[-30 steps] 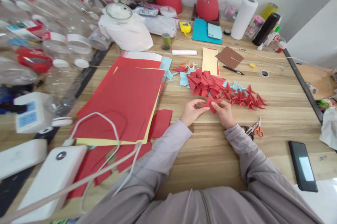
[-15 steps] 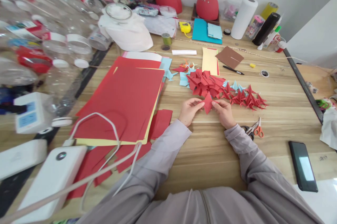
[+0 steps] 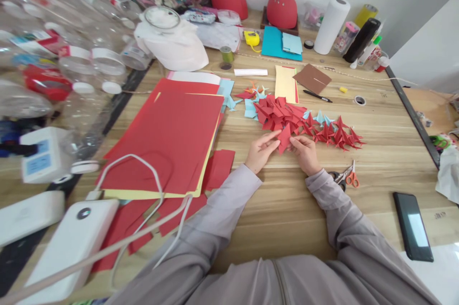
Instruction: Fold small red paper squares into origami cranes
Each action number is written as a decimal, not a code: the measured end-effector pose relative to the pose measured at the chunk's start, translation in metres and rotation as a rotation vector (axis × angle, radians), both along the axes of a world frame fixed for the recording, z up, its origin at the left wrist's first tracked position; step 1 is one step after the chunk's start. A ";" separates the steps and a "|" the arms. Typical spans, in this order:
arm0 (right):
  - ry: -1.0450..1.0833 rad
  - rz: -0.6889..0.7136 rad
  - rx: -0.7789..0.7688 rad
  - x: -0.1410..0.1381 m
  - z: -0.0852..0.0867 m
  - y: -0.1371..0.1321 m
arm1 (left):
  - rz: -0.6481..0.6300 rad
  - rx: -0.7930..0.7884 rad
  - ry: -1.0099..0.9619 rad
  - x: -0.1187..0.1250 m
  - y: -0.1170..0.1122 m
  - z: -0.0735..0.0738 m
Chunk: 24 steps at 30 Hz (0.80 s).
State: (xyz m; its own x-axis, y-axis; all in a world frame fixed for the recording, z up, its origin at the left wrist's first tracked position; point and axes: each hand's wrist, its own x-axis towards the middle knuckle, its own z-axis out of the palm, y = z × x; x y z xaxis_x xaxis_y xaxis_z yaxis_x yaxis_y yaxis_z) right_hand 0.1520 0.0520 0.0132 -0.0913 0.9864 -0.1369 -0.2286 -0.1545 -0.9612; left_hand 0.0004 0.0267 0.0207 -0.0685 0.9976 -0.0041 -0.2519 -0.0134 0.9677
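A small diamond-shaped piece of folded red paper (image 3: 284, 138) is held up between my two hands. My left hand (image 3: 261, 150) pinches its left edge with the thumb, the index finger stretched along behind it. At the right edge, my right hand (image 3: 304, 152) grips it between thumb and fingertips. Just beyond lies a heap of folded red paper pieces (image 3: 278, 111), and to its right stand several red origami cranes (image 3: 339, 133) with light blue cranes (image 3: 320, 117) among them.
Scissors (image 3: 346, 177) lie right of my right hand, a phone (image 3: 413, 226) farther right. Stacked red paper sheets (image 3: 168, 137) cover the left side, with a white power bank (image 3: 71, 247) and cable in front. Behind are a pen (image 3: 317, 96), brown paper (image 3: 312, 78) and a tape measure (image 3: 251, 38).
The folded red paper has tilted and shifted slightly right. My left index finger has straightened out away from its edge. My right hand has barely moved.
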 end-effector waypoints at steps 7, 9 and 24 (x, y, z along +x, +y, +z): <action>-0.077 0.060 0.015 0.001 0.001 -0.002 | -0.014 -0.076 0.132 0.001 -0.001 -0.004; -0.078 0.055 0.022 0.001 0.001 -0.002 | 0.029 -0.094 0.128 0.001 0.000 -0.007; 0.030 -0.051 -0.013 0.002 0.001 0.003 | 0.142 -0.089 -0.021 -0.003 0.007 -0.011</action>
State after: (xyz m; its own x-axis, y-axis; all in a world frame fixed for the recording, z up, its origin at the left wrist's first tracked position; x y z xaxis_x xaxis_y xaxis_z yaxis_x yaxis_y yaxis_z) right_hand 0.1544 0.0550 0.0144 -0.0456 0.9880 -0.1473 -0.2648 -0.1541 -0.9519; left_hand -0.0024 0.0339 0.0097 -0.2075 0.9736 -0.0949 -0.2741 0.0352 0.9611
